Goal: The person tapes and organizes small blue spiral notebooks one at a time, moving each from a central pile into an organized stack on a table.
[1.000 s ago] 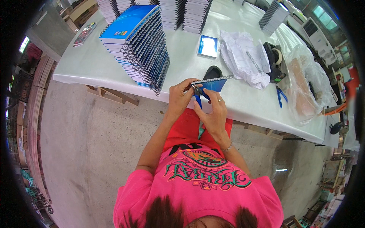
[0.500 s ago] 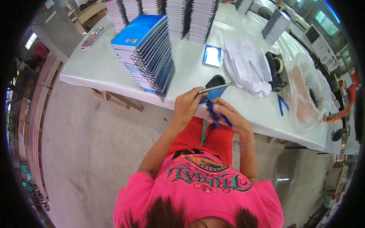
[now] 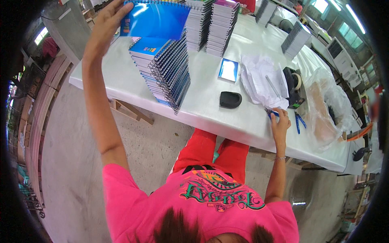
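Note:
My left hand is raised at the upper left, closed on the end of a blue spiral notebook. The notebook hangs over a tall stack of spiral notebooks, its coil along the far edge; I cannot tell whether it touches the stack. On the right, my right hand is at the table, its fingers round blue-handled pliers whose dark jaws point toward the crumpled white paper. A second pair of blue pliers lies just right of that hand.
A black curved object and a small blue-and-white booklet lie mid-table. A loose wire coil rests on the paper. Beside it stand a black holder with tape and a clear plastic bag. More notebook stacks stand behind.
My left hand has carried the notebook from the table's front edge up and left, over the stack. My right hand has moved right with the pliers, away from the notebook, down to the table.

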Action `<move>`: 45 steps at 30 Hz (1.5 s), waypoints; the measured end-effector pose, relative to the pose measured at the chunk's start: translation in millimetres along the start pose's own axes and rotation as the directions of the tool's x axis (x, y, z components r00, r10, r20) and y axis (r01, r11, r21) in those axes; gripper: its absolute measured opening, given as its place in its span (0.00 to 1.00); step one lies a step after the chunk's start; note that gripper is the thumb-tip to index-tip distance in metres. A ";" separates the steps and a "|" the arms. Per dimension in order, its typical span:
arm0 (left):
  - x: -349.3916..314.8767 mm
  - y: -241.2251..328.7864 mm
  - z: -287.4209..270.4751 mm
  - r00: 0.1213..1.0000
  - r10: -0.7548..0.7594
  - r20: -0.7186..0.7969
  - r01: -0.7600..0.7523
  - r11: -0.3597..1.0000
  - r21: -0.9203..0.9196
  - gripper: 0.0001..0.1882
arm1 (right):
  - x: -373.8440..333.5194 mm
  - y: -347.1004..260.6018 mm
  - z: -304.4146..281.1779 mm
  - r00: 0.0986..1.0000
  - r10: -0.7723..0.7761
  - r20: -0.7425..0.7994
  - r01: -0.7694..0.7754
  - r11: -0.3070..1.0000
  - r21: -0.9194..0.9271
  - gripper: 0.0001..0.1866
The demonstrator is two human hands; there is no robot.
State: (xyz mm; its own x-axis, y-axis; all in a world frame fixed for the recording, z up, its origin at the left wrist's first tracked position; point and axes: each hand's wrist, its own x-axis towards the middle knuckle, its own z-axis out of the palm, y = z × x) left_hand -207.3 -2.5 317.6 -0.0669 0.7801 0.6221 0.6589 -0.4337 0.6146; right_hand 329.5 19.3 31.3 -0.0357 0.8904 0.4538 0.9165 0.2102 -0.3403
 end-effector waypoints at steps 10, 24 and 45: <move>79.9 -30.7 57.6 0.786 0.176 0.593 -0.176 0.983 -0.059 0.26 | 56.1 -46.5 -12.0 0.994 -0.031 -0.107 0.061 0.953 0.297 0.07; 61.5 -46.7 99.6 0.695 0.245 0.677 -0.319 0.948 -0.016 0.24 | 99.3 -102.4 54.3 0.978 -0.171 0.116 0.073 0.812 0.580 0.11; -112.0 40.4 200.9 0.965 -0.081 0.249 0.170 0.916 -0.363 0.11 | 154.1 -87.6 134.9 0.905 0.195 0.379 -0.376 0.784 0.494 0.21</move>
State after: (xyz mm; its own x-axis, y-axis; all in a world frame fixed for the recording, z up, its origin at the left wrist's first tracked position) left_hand -22.7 -16.7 175.3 0.0686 0.9003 0.4299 0.3207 -0.4280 0.8450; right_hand 190.0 192.6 20.0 -0.0050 0.9995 0.0320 0.5354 0.0297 -0.8441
